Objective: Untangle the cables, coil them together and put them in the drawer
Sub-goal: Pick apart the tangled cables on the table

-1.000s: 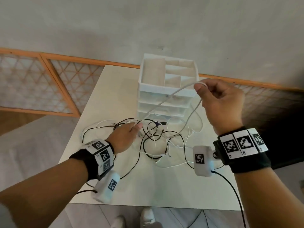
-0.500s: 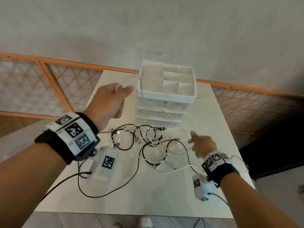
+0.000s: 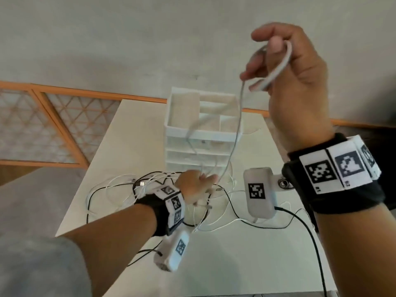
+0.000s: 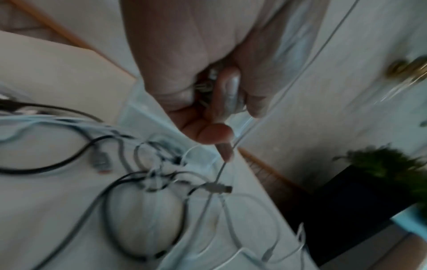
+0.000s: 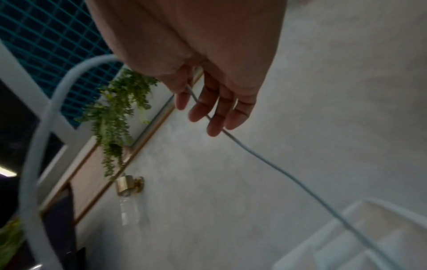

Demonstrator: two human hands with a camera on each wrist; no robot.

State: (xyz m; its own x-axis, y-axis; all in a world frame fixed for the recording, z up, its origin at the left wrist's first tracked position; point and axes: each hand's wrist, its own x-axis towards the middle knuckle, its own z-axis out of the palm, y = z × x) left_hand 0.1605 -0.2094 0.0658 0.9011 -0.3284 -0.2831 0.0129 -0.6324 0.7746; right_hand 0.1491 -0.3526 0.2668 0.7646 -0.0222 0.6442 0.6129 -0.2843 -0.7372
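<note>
A: Table [image 3: 246,264], lower centre of head view. White drawer unit [image 3: 203,133] at mid-frame, drawers apparently closed, top tray open.

B: Cable tangle [image 3: 120,189] just in front of unit, black and white strands crossed, spread left of centre.

A: Right hand [image 3: 300,71], upper right, raised well above table; fingers curled round a loop of white cable [image 3: 235,136], which hangs down to the pile.

B: Left hand [image 3: 192,185], low at centre on the tangle; fingers bent, pinching strands. Exactly which strands: cannot tell, wrist view blurred.

A: Handling judgement: light, limp, smooth-jacketed; likely to slip and snag at crossings. Plug [image 4: 217,189] stiff, may catch.

B: Best hold probably near a free plug end, feeding it back through loops.
</note>
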